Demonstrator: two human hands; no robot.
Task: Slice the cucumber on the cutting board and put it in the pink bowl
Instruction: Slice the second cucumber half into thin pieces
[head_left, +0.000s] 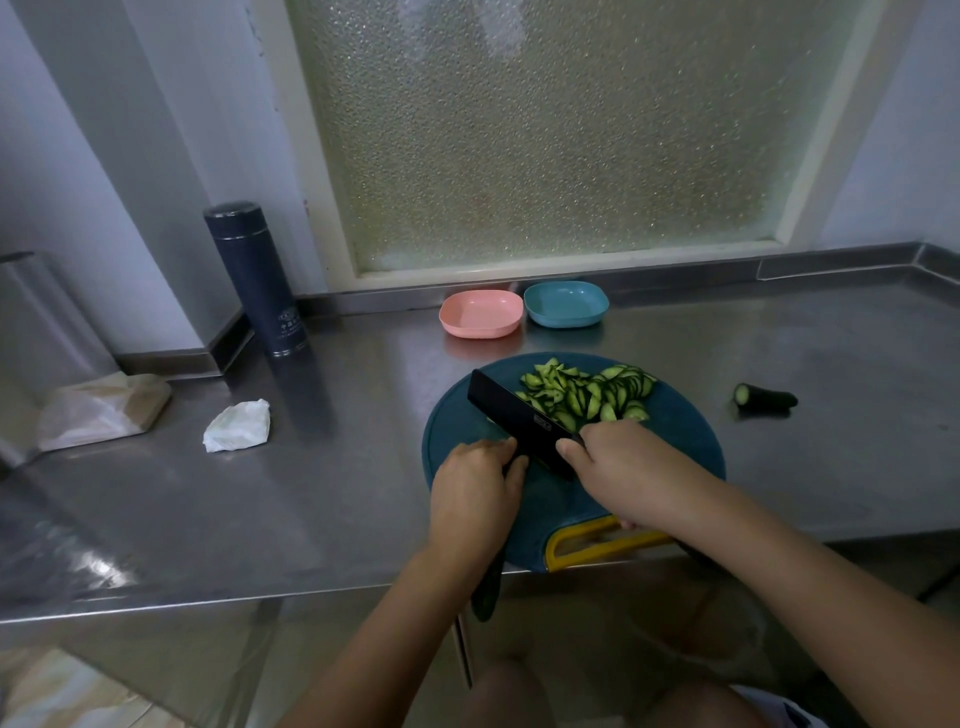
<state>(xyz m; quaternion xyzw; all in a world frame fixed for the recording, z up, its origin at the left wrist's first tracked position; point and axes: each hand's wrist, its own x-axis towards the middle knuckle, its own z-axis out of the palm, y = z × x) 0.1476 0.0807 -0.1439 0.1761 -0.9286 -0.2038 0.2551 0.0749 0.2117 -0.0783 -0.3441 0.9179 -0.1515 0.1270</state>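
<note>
1. Behind the cutting board (675, 452): pink bowl (480, 313) and blue bowl (566, 304) side by side, with a bare counter strip before them.
2. On the board: slices (587, 392) piled at the back. Right hand (618, 467) holds a knife (511, 415) slanting across the left, and left hand (475, 480) grips a cucumber (487, 592) beside it.
3. Right of the board: open, just a cucumber stub (766, 399).
4. Left of the board: open up to a tissue (238, 426) and a flask (257, 280).
</note>
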